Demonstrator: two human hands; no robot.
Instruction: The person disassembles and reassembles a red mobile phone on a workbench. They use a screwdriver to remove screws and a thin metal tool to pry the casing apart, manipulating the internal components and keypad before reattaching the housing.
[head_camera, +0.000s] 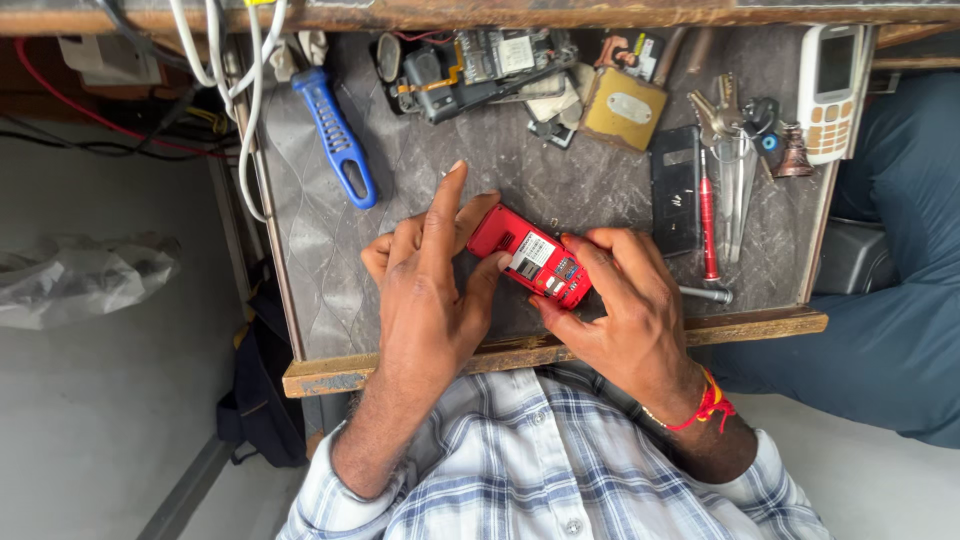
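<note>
While both hands grasp it, the red phone (530, 258) lies open on its back side, showing a white label and small metal contacts inside its glossy plastic shell. It sits just above the near wooden edge of the worktop (400, 180), which is covered with a grey sheet with a wavy, marble-like pattern. The left hand (430, 290) holds the upper left end of the phone, with the forefinger raised and straight, and the right hand (625, 300) grips the lower right end with curled fingers. A red thread band is around the right wrist. The phone is a rounded rectangle, and its long axis runs diagonally, from upper left to lower right. Near the right hand lie a thin red screwdriver (708, 215) and a flat black cover (676, 190); a blue plastic handle (337, 135) lies further to the left
</note>
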